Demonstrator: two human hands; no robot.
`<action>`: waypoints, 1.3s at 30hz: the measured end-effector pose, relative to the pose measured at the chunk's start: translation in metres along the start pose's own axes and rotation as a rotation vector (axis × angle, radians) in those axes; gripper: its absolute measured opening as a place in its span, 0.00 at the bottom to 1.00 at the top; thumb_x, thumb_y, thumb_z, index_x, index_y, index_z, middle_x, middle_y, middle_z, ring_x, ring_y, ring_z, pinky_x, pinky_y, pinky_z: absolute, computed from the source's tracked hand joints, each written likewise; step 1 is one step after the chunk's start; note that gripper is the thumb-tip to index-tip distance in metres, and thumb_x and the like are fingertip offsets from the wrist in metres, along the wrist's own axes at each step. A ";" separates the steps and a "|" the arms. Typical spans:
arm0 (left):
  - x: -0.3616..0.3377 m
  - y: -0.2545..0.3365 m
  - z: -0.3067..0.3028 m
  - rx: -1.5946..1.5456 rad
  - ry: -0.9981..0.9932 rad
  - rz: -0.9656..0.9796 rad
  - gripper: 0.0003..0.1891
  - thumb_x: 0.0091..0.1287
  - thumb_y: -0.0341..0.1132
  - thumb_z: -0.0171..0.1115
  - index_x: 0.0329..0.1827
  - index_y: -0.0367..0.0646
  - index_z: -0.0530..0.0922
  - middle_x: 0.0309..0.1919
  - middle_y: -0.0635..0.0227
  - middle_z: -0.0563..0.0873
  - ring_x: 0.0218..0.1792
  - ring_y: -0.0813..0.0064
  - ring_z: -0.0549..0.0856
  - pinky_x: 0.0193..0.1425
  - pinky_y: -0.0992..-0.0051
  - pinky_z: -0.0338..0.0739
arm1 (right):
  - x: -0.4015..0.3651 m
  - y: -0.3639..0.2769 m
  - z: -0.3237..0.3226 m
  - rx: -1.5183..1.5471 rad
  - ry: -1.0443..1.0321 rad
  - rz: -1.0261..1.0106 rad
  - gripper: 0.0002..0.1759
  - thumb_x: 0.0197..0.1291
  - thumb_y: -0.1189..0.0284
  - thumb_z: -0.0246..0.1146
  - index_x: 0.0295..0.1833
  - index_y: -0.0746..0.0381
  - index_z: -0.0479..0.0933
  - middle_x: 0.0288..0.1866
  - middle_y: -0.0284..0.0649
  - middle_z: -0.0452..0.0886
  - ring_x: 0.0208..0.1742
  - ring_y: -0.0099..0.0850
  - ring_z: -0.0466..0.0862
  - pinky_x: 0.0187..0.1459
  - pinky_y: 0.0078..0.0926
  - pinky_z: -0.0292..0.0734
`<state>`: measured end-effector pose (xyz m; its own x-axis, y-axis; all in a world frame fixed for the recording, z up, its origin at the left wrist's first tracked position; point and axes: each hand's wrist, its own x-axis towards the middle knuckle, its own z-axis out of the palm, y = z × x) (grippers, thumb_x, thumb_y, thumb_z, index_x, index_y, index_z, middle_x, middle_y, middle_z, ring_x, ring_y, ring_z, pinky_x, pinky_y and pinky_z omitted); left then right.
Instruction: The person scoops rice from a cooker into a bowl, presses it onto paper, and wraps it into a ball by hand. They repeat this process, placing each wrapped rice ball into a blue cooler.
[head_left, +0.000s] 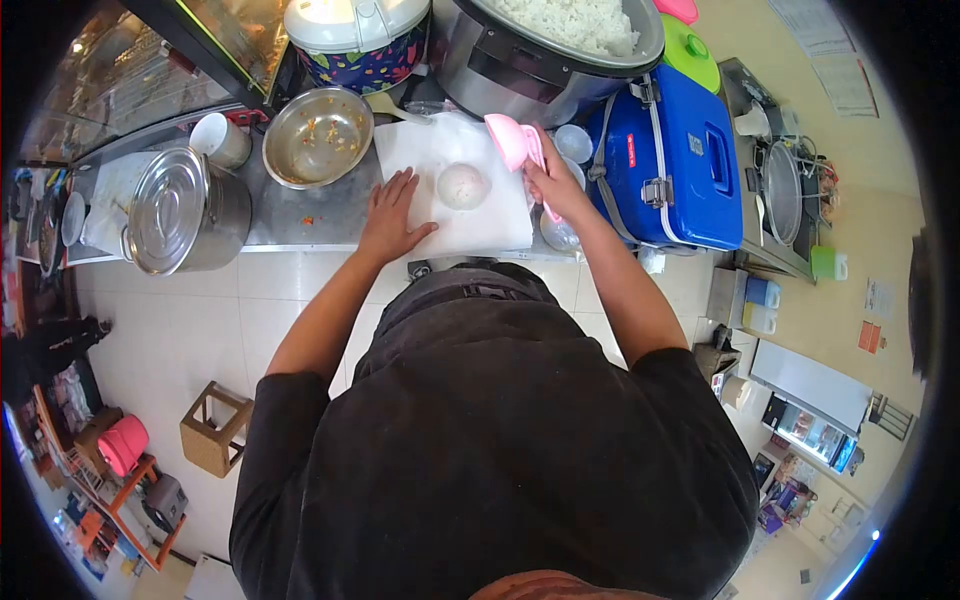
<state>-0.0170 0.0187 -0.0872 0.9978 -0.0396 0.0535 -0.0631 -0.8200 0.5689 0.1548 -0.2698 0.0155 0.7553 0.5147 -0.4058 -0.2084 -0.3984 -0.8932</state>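
A rounded mound of rice sits on a sheet of white paper on the counter. My left hand rests with fingers spread at the paper's left edge, holding nothing. In my right hand is the handle of a pink rice scoop, lifted up and to the right of the mound. The inside of the scoop's cup is turned away from me. Behind the paper stands a big metal rice pot heaped with cooked rice.
Left of the paper are a steel bowl with food scraps, a lidded pot and a white cup. A patterned rice cooker stands behind. On the right are a blue cooler box and plastic containers.
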 end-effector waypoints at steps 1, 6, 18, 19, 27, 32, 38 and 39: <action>-0.004 0.007 -0.003 -0.100 0.067 0.003 0.52 0.66 0.56 0.74 0.87 0.41 0.57 0.84 0.52 0.63 0.84 0.53 0.63 0.86 0.48 0.55 | -0.005 0.000 0.007 0.088 -0.020 -0.018 0.43 0.80 0.70 0.59 0.91 0.47 0.45 0.53 0.36 0.77 0.40 0.21 0.74 0.42 0.21 0.77; -0.017 0.063 -0.011 -1.309 -0.143 -0.191 0.37 0.75 0.40 0.71 0.80 0.34 0.63 0.74 0.51 0.76 0.74 0.59 0.77 0.78 0.57 0.73 | -0.013 0.013 0.130 0.271 -0.142 -0.285 0.45 0.79 0.67 0.60 0.91 0.52 0.43 0.74 0.44 0.71 0.70 0.34 0.77 0.68 0.33 0.74; -0.119 -0.023 -0.061 -0.001 0.105 -0.326 0.29 0.71 0.27 0.62 0.77 0.46 0.71 0.62 0.44 0.82 0.58 0.44 0.84 0.60 0.52 0.81 | -0.048 0.100 0.043 -0.946 -0.028 -0.645 0.25 0.60 0.63 0.75 0.64 0.55 0.85 0.66 0.42 0.83 0.69 0.43 0.79 0.69 0.42 0.73; -0.114 -0.026 -0.063 0.059 0.089 -0.340 0.29 0.71 0.28 0.62 0.77 0.45 0.71 0.61 0.45 0.82 0.58 0.44 0.84 0.60 0.52 0.80 | -0.043 0.104 0.040 -0.918 -0.021 -0.668 0.22 0.60 0.64 0.75 0.61 0.55 0.87 0.65 0.41 0.84 0.67 0.42 0.80 0.68 0.41 0.75; -0.080 -0.013 -0.073 0.394 0.323 -0.245 0.34 0.67 0.38 0.73 0.76 0.39 0.71 0.63 0.51 0.82 0.63 0.48 0.80 0.67 0.52 0.74 | -0.033 0.085 0.036 -0.655 0.019 -0.577 0.10 0.67 0.67 0.72 0.43 0.62 0.89 0.44 0.42 0.90 0.51 0.42 0.88 0.54 0.38 0.81; -0.056 0.002 -0.054 0.025 0.188 0.070 0.35 0.63 0.41 0.78 0.73 0.43 0.76 0.71 0.53 0.79 0.71 0.47 0.77 0.72 0.53 0.71 | -0.032 0.073 0.032 -0.519 0.001 -0.474 0.11 0.69 0.65 0.70 0.45 0.62 0.89 0.43 0.44 0.90 0.47 0.46 0.88 0.52 0.40 0.81; -0.012 0.030 -0.016 -0.206 -0.131 0.033 0.21 0.69 0.42 0.73 0.62 0.42 0.86 0.58 0.55 0.90 0.61 0.51 0.86 0.69 0.56 0.77 | -0.027 0.065 0.030 -0.488 -0.044 -0.407 0.11 0.69 0.66 0.69 0.47 0.63 0.89 0.46 0.47 0.91 0.47 0.49 0.90 0.51 0.41 0.83; -0.012 0.031 -0.016 -0.221 -0.107 0.042 0.19 0.70 0.42 0.72 0.60 0.42 0.87 0.56 0.56 0.91 0.59 0.52 0.87 0.68 0.56 0.77 | -0.027 0.064 0.029 -0.475 -0.039 -0.389 0.11 0.69 0.66 0.69 0.47 0.63 0.89 0.45 0.47 0.91 0.47 0.49 0.90 0.51 0.41 0.83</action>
<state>-0.0309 0.0027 -0.0570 0.9901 -0.1407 0.0003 -0.0956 -0.6718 0.7346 0.1025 -0.2875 -0.0366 0.6953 0.7140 -0.0826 0.3843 -0.4664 -0.7968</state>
